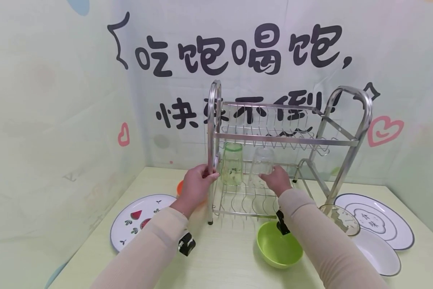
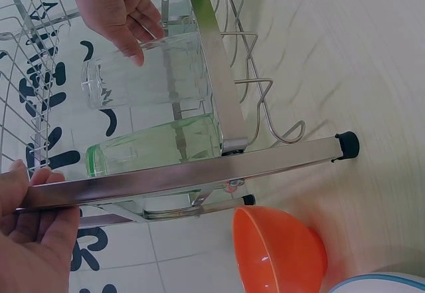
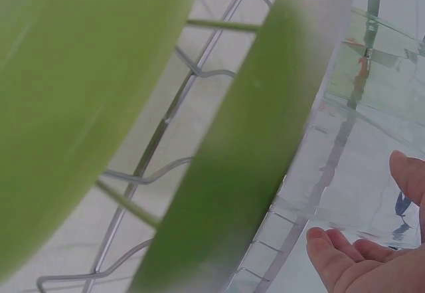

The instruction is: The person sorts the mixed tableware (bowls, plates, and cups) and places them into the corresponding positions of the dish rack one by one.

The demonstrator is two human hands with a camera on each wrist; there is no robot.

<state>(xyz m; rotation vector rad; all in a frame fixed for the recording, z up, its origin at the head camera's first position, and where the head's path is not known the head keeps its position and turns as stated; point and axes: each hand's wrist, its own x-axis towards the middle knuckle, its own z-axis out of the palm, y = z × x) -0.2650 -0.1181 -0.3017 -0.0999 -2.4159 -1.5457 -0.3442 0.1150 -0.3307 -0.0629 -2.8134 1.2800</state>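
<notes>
A two-tier metal dish rack [image 1: 285, 139] stands on the table. My left hand [image 1: 195, 185] grips its left upright, with the fingers behind the post in the left wrist view. On the lower tier a clear drinking glass [image 1: 263, 154] stands upside down. My right hand [image 1: 278, 180] holds that glass by its right side, the thumb across the front and the fingers at the far side. Just left of it, a green-tinted glass [image 1: 232, 164] also rests upside down on the tier. Green plastic and the rack's front rail fill much of the right wrist view.
A green bowl [image 1: 279, 245] sits before the rack, beneath my right forearm. Behind my left hand is an orange bowl [image 2: 285, 253]. A watermelon-patterned plate [image 1: 120, 226] lies left; at right are an oval plate [image 1: 401, 224], a white dish [image 1: 380, 255] and a brown-rimmed glass dish [image 1: 341, 220].
</notes>
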